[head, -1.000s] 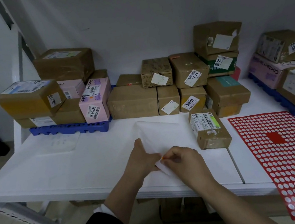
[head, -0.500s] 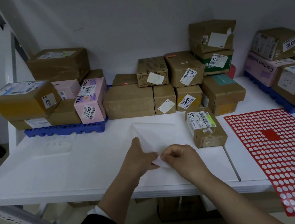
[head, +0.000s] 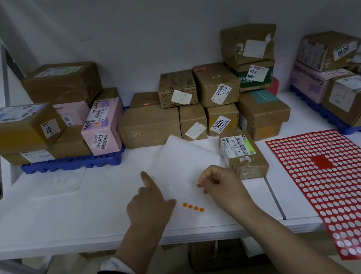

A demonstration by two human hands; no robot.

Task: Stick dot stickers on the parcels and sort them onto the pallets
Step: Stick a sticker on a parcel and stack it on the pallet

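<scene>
Evidently the sticker-picking step is in hand: the left hand (head: 148, 205) pins the glossy white backing sheet (head: 185, 159) down with a straight forefinger, near four round orange dot stickers (head: 193, 207). The right hand (head: 222, 184) hovers with its fingertips bunched; whether it pinches a dot, I cannot tell. Next, probably, a dot must be pressed onto the small brown labelled cardboard parcel (head: 243, 155) just beside that hand.
</scene>
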